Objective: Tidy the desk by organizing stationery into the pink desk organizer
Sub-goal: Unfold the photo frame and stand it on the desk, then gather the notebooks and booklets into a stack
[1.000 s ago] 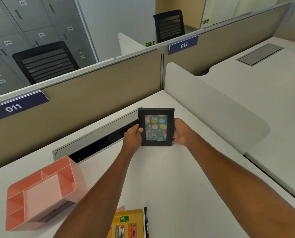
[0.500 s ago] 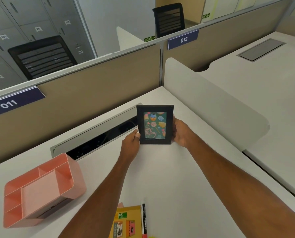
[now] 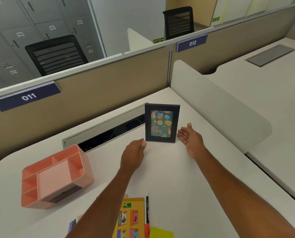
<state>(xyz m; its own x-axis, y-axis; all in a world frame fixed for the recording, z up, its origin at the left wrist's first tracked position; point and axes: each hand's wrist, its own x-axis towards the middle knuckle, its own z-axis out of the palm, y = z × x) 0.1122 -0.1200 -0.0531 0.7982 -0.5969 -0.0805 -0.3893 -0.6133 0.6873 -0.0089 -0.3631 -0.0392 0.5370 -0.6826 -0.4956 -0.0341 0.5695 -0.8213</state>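
Open desk (image 3: 105,162) lies between pink organizer (image 3: 86,174) and frame (image 3: 161,123).

One wide head-worn view looks forward and down at the bench (image 3: 169,169), from close above and behind the left hand (image 3: 134,152) and right hand (image 3: 191,137).

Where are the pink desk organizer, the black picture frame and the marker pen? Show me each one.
pink desk organizer (image 3: 55,179), head view, bare floor of its large compartment.
picture frame (image 3: 161,123), head view, middle of the birthday card.
marker pen (image 3: 147,213), head view, its black barrel.
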